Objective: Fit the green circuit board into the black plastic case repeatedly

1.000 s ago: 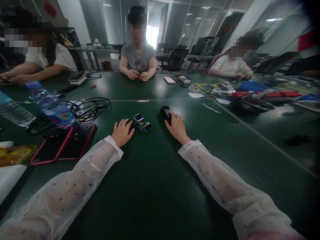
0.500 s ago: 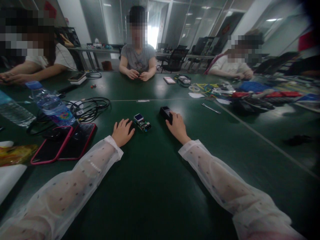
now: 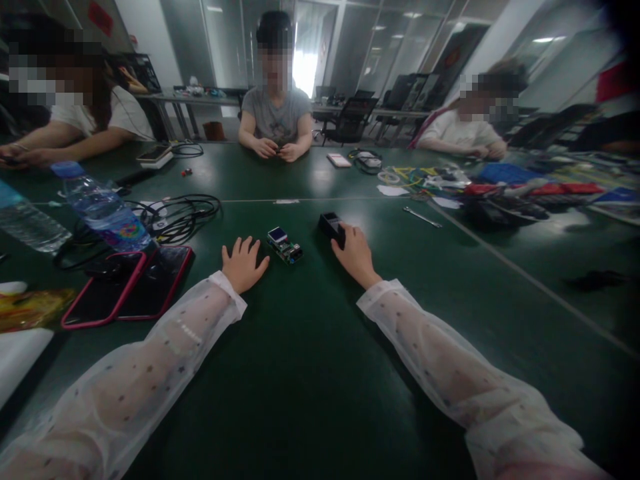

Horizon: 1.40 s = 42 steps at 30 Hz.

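Observation:
My left hand (image 3: 243,264) lies flat on the dark green tabletop, fingers spread, with nothing in it. Just right of its fingertips is a small green circuit board (image 3: 285,245) with a little screen at its far end. My right hand (image 3: 355,255) grips the near end of a black rectangular case (image 3: 330,225), thumb on the left side and fingers over the top. The hand covers part of the case. A gap of bare table separates the board from the case.
At left lie two red-edged phones (image 3: 160,283), water bottles (image 3: 103,210) and coiled black cables (image 3: 193,212). A wrench (image 3: 423,217) lies to the right, near a pile of cables and tools (image 3: 520,193). Several people sit around the table.
The fingers of my left hand have spread apart and shifted slightly left, away from the circuit board. My right hand and the black case stay in place.

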Each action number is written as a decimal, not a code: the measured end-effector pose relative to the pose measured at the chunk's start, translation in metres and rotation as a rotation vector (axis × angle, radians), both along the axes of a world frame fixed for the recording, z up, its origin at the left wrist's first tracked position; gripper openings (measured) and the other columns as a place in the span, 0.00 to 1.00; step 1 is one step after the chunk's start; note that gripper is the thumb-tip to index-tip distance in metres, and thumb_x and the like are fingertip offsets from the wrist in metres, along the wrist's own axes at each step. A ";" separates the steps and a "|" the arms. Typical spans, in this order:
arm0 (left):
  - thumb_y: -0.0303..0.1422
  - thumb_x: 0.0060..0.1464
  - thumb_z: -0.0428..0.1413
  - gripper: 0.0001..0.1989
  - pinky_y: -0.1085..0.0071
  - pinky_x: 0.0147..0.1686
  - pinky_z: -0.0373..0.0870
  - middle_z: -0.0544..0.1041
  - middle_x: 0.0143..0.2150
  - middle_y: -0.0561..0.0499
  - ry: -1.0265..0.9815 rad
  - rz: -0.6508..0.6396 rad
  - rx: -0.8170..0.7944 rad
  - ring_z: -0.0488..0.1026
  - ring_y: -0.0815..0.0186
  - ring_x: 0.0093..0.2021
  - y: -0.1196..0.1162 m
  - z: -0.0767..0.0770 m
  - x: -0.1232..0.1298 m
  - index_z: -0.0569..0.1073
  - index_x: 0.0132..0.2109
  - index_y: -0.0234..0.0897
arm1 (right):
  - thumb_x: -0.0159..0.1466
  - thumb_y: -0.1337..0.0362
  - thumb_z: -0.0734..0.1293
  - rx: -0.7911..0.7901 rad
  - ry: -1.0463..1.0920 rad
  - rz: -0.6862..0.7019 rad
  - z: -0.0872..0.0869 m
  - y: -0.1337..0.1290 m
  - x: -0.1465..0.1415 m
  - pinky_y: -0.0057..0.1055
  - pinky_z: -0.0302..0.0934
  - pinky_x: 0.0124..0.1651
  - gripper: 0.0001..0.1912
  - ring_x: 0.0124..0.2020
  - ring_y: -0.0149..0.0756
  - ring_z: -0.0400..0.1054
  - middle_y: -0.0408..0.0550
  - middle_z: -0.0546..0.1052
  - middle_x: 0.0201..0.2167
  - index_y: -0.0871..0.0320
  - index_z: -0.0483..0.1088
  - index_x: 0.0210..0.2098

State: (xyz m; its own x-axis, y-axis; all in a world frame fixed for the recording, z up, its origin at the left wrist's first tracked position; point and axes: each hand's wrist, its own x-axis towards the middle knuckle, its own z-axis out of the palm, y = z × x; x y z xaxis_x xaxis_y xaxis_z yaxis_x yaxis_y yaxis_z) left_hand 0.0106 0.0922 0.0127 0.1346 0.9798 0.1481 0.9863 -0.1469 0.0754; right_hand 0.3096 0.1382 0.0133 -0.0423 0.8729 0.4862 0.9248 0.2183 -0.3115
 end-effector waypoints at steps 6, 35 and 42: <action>0.51 0.63 0.36 0.32 0.37 0.62 0.50 0.56 0.70 0.41 -0.025 -0.017 -0.002 0.50 0.46 0.69 0.000 0.001 0.000 0.58 0.67 0.38 | 0.64 0.61 0.61 0.110 0.076 0.025 0.009 -0.009 -0.008 0.48 0.67 0.48 0.27 0.51 0.51 0.65 0.61 0.68 0.50 0.61 0.58 0.61; 0.49 0.63 0.40 0.35 0.37 0.62 0.48 0.57 0.69 0.40 -0.095 0.011 0.027 0.50 0.45 0.69 -0.003 0.002 0.003 0.41 0.71 0.39 | 0.65 0.63 0.63 -0.049 0.080 0.433 0.009 -0.050 -0.090 0.49 0.69 0.48 0.26 0.52 0.49 0.66 0.56 0.68 0.50 0.54 0.56 0.61; 0.47 0.63 0.42 0.36 0.34 0.60 0.50 0.59 0.68 0.41 -0.136 -0.020 0.022 0.52 0.43 0.68 -0.005 0.005 0.003 0.35 0.71 0.47 | 0.64 0.64 0.64 -0.062 0.114 0.477 0.008 -0.047 -0.088 0.47 0.68 0.49 0.26 0.50 0.46 0.67 0.55 0.68 0.49 0.55 0.58 0.60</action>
State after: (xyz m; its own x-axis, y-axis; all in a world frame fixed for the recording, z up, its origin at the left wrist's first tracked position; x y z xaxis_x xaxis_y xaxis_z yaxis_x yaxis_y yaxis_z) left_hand 0.0134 0.0867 0.0181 0.1313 0.9734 0.1877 0.9640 -0.1695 0.2050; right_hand 0.2221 0.0912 0.0212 -0.3937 0.7967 0.4585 0.6859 0.5867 -0.4304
